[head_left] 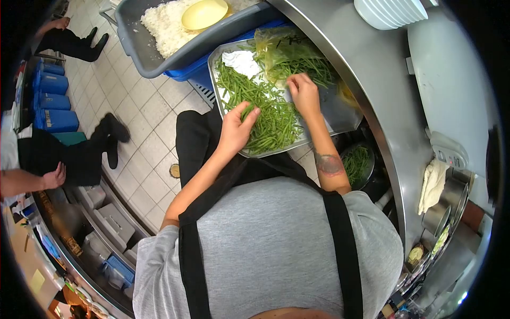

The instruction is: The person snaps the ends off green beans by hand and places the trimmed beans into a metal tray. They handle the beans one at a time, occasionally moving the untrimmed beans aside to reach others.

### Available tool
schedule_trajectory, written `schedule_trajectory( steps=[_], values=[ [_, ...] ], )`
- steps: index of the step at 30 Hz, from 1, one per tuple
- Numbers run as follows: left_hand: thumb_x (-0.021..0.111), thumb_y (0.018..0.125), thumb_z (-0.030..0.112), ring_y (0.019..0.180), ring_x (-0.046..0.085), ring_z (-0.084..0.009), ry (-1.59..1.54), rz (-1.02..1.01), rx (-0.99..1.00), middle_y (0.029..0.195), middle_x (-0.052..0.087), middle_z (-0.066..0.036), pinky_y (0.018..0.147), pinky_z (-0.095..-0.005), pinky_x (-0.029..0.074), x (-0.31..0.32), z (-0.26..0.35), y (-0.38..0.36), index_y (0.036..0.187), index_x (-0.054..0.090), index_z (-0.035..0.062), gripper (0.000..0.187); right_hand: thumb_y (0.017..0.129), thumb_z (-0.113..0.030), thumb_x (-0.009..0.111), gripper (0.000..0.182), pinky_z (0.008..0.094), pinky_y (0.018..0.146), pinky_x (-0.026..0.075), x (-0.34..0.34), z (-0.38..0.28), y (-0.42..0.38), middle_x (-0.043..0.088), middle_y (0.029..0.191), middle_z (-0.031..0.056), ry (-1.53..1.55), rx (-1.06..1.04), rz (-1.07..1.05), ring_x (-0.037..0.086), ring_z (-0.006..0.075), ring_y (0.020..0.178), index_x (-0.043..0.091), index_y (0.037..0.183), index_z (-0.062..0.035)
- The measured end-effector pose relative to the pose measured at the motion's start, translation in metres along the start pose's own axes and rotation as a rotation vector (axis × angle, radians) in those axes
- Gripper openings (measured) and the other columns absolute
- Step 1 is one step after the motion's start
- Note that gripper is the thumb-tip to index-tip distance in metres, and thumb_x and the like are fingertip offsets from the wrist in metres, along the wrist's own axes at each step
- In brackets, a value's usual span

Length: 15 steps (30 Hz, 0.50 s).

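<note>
Green beans (271, 130) lay loose in a metal tray (340, 114), near 12 o'clock. The left hand (236, 127) was at the tray's 8 o'clock side—thumb and fingers curled around some beans. The right hand (304, 95), fingers bent inward, was beside a yellowish plastic bag (273, 50); whether it gripped anything could not be told. A grey tub (212, 45) of rice (159, 29) stood at 11 o'clock, a round container (370, 173) of green pieces (356, 165) at 3 o'clock.

Beyond the fingers (296, 80) sits a grey tub (199, 48) of white rice (162, 32) (yellow bowl (204, 15) inside); right of them, stacked white bowls (387, 15) on the worktop (340, 32); far left, blue bins (53, 84).
</note>
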<state>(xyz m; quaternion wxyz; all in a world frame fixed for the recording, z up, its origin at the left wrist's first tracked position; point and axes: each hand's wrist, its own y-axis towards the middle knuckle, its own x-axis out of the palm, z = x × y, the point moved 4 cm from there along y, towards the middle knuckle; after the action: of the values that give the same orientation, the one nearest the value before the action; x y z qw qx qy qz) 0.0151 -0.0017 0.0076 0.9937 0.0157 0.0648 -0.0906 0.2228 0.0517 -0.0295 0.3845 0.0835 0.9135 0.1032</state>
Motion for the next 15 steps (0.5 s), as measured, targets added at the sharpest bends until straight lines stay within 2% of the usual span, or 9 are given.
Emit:
schedule_trajectory(
  steps=[1, 3, 8, 10, 12, 14, 15],
  values=[
    [0.059, 0.085, 0.011, 0.062, 0.046, -0.0046, 0.009, -0.019, -0.083, 0.065, 0.058, -0.003, 0.056, -0.0245, 0.041, 0.000, -0.004, -0.001, 0.086, 0.058, -0.0017, 0.013, 0.079, -0.009, 0.058, 0.012, 0.0393, 0.070, 0.047, 0.000, -0.002, -0.005, 0.058, 0.087, 0.0131, -0.013, 0.031, -0.004, 0.058, 0.0345, 0.080, 0.062, 0.089, -0.0063],
    [0.060, 0.085, 0.012, 0.062, 0.046, -0.0048, 0.015, -0.044, -0.107, 0.064, 0.058, -0.004, 0.056, -0.0247, 0.041, 0.003, 0.002, -0.001, 0.086, 0.058, -0.0017, 0.014, 0.079, -0.009, 0.058, 0.010, 0.0391, 0.070, 0.047, -0.001, -0.002, -0.008, 0.058, 0.088, 0.0128, -0.032, 0.066, -0.002, 0.058, 0.0344, 0.080, 0.061, 0.088, -0.0062],
    [0.062, 0.083, 0.013, 0.059, 0.049, -0.0076, 0.087, -0.161, -0.143, 0.063, 0.058, -0.007, 0.056, -0.0257, 0.042, 0.012, -0.005, -0.002, 0.089, 0.060, -0.0014, 0.016, 0.078, -0.009, 0.060, 0.015, 0.0389, 0.070, 0.047, 0.002, 0.005, 0.000, 0.058, 0.089, 0.0111, -0.063, -0.008, 0.037, 0.059, 0.0329, 0.080, 0.064, 0.092, -0.0086],
    [0.060, 0.085, 0.010, 0.066, 0.048, -0.0042, 0.116, -0.172, -0.083, 0.069, 0.060, -0.001, 0.060, -0.0228, 0.042, 0.013, 0.000, -0.003, 0.089, 0.059, -0.0020, 0.013, 0.077, -0.009, 0.062, 0.015, 0.0383, 0.070, 0.047, 0.005, 0.012, 0.006, 0.058, 0.089, 0.0106, -0.061, 0.003, 0.030, 0.059, 0.0320, 0.080, 0.065, 0.091, -0.0085],
    [0.061, 0.085, 0.011, 0.068, 0.050, -0.0042, 0.127, -0.167, -0.118, 0.072, 0.062, -0.002, 0.061, -0.0233, 0.043, 0.009, -0.005, -0.003, 0.091, 0.060, -0.0024, 0.015, 0.076, -0.009, 0.063, 0.015, 0.0377, 0.070, 0.047, 0.006, 0.006, 0.012, 0.059, 0.089, 0.0102, -0.055, 0.006, 0.015, 0.059, 0.0312, 0.079, 0.066, 0.091, -0.0083],
    [0.063, 0.081, 0.014, 0.045, 0.047, -0.0125, 0.186, -0.103, -0.062, 0.057, 0.056, -0.012, 0.046, -0.0284, 0.038, 0.005, -0.011, -0.003, 0.091, 0.062, 0.0017, 0.016, 0.074, -0.009, 0.064, 0.012, 0.0359, 0.069, 0.048, -0.001, -0.002, 0.010, 0.059, 0.089, 0.0095, -0.016, 0.044, 0.070, 0.059, 0.0298, 0.076, 0.067, 0.086, -0.0071],
    [0.063, 0.081, 0.014, 0.045, 0.047, -0.0125, 0.185, -0.100, -0.066, 0.057, 0.056, -0.012, 0.046, -0.0284, 0.038, 0.004, -0.012, -0.003, 0.091, 0.062, 0.0017, 0.016, 0.074, -0.008, 0.065, 0.010, 0.0348, 0.066, 0.048, -0.004, -0.008, 0.008, 0.060, 0.087, 0.0110, 0.034, 0.029, 0.083, 0.060, 0.0281, 0.073, 0.068, 0.084, -0.0058]
  ],
)
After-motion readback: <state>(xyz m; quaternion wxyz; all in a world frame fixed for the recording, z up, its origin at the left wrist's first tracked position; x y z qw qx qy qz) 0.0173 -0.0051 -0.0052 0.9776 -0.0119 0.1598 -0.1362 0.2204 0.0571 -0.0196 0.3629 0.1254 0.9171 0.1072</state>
